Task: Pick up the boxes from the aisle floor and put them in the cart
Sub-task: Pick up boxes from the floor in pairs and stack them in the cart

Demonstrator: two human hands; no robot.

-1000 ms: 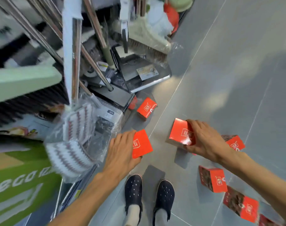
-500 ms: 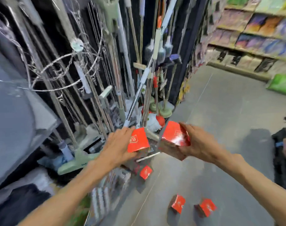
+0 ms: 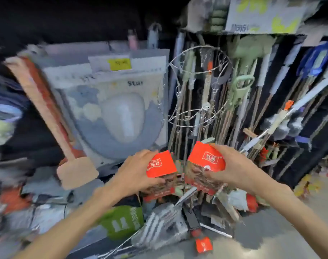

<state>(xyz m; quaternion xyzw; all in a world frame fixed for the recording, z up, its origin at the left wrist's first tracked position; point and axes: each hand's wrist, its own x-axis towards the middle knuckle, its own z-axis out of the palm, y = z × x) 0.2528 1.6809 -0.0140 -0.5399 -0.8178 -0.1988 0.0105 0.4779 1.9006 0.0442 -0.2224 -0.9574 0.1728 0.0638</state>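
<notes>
Two red boxes with white logo tops and dark printed sides sit at frame centre, left box [image 3: 161, 165] gripped by the left hand [image 3: 135, 171], right box [image 3: 206, 161] by the right hand [image 3: 232, 165]; a third box [image 3: 203, 244] lies on the floor, lower centre.

**Readable print around the two held boxes**

The red box [image 3: 206, 157] in the right grip carries a white-framed logo reading "红派", though blur makes this uncertain. The red box [image 3: 160, 164] in the left grip bears a similar logo, illegible. Above the left grip, a white package [image 3: 110, 101] reads "Star". Its yellow tag [image 3: 119, 64] is unreadable.
</notes>
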